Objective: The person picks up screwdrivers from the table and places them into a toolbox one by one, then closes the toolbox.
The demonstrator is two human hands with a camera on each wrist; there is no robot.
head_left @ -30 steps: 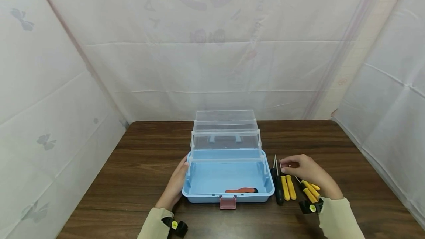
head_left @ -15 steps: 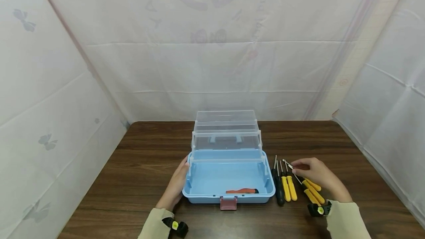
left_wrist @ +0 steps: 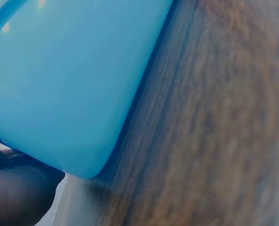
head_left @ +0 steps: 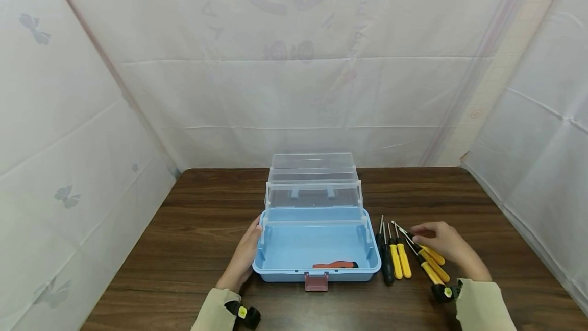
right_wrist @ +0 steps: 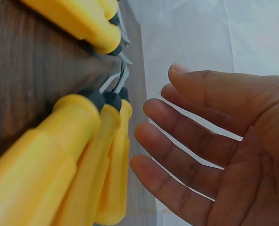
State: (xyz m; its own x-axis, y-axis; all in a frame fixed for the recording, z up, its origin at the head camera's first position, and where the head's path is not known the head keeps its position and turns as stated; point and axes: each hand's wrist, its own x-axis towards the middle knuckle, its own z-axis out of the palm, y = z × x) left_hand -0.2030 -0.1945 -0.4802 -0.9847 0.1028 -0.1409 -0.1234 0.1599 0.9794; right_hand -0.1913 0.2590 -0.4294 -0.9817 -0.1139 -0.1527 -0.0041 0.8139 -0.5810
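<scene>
An open light-blue toolbox [head_left: 317, 275] stands on the table, its clear trays raised at the back. My left hand [head_left: 245, 254] grips its left side, thumb at the rim; the other fingers are mostly hidden. Inside, along the front wall, lies an orange-handled tool [head_left: 335, 264]. My right hand [head_left: 443, 243] hovers over the right-hand group of yellow-handled screwdrivers [head_left: 434, 264]. Its fingers are spread and hold nothing in the right wrist view, apart from the yellow handles [right_wrist: 78, 155]. Left of that group lie two yellow-handled screwdrivers [head_left: 398, 260] and two black-handled ones [head_left: 387, 264].
The dark wooden table [head_left: 197, 218] reaches to white cloth hangings [head_left: 312, 106] at the back and both sides. A pink latch [head_left: 316, 282] hangs at the toolbox's front. Raised clear trays [head_left: 314, 183] tower at its back.
My right hand has moved to the right, from the tips of the middle yellow-handled screwdrivers to above the right-hand group, uncovering their shafts. The left hand stays at the toolbox.
</scene>
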